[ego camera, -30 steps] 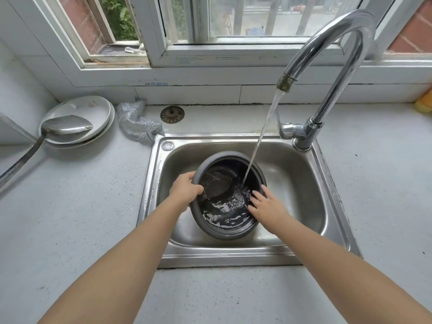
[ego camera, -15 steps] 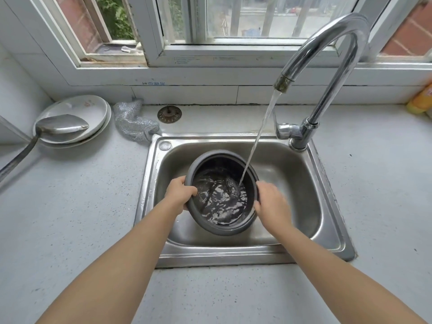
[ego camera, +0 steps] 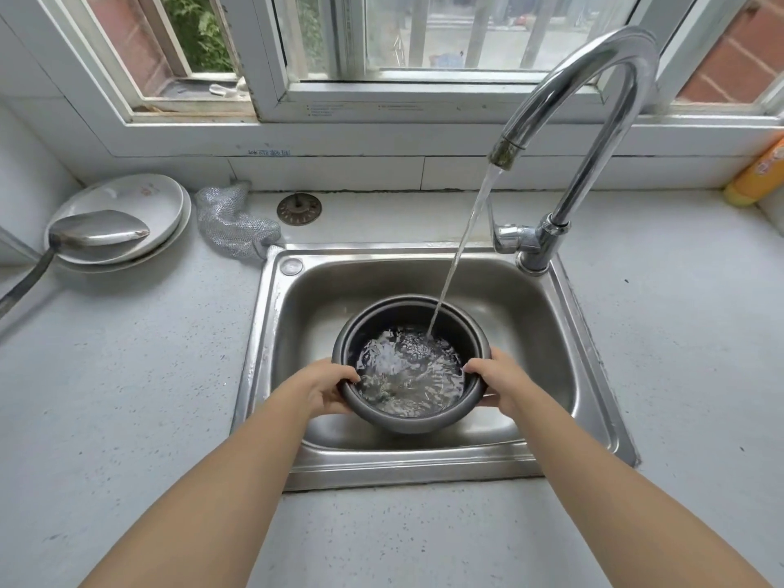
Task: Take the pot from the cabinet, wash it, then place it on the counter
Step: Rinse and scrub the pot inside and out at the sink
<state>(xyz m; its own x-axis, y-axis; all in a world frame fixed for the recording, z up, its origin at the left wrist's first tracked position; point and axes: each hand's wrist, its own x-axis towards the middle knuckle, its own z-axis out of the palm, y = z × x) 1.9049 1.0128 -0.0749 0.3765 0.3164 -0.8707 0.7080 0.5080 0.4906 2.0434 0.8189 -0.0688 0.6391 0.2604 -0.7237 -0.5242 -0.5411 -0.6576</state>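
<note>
A dark grey round pot (ego camera: 382, 320) sits in the steel sink (ego camera: 551, 354), partly filled with rippling water. A stream from the chrome tap (ego camera: 594, 120) falls into its far side. My left hand (ego camera: 318, 388) grips the pot's left rim, thumb over the edge. My right hand (ego camera: 500, 384) grips the right rim the same way. The pot is roughly level.
Light speckled counter (ego camera: 127, 396) surrounds the sink. Two stacked white plates (ego camera: 140, 197) with a metal ladle (ego camera: 89, 235) lie at the back left. A silver mesh scrubber (ego camera: 233, 227) and a sink strainer (ego camera: 299, 209) sit behind the sink. An orange bottle (ego camera: 759, 171) stands far right.
My right hand left the inside of the pot and took hold of its right rim. The pot has levelled out and holds more water. Both hands shifted nearer on the rim.
</note>
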